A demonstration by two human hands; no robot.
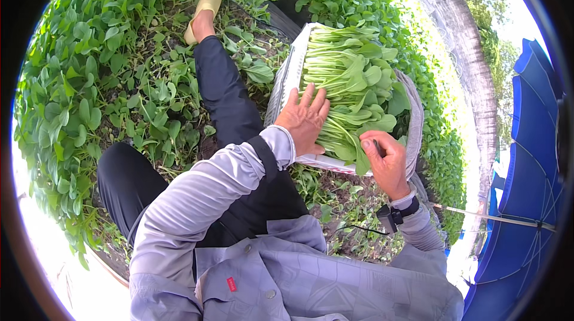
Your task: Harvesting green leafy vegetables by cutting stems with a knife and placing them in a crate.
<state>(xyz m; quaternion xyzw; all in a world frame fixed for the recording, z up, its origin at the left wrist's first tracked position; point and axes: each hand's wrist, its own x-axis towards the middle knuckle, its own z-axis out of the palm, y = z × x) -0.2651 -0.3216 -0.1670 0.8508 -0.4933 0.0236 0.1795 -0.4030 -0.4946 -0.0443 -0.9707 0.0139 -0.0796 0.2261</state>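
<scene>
Leafy greens (354,78) lie stacked in a white plastic crate (297,56), pale stems towards the left wall and leaves towards the right. My left hand (305,119) rests palm down on the stems near the crate's left side, its fingers spread and nothing gripped. At the crate's near right corner, my right hand (385,161) has its fingers curled around a small dark object (380,148), mostly hidden by them. A drooping leaf (362,159) hangs over the near rim, right beside the right thumb; whether they touch is hard to tell.
Grey cloth (415,114) hangs along the crate's right side. Dense leafy plants (85,74) grow to the left and beyond. Cut or trampled greens cover the soil (341,186) near the crate. A blue umbrella (524,177) with a pale pole (489,217) stands at the right.
</scene>
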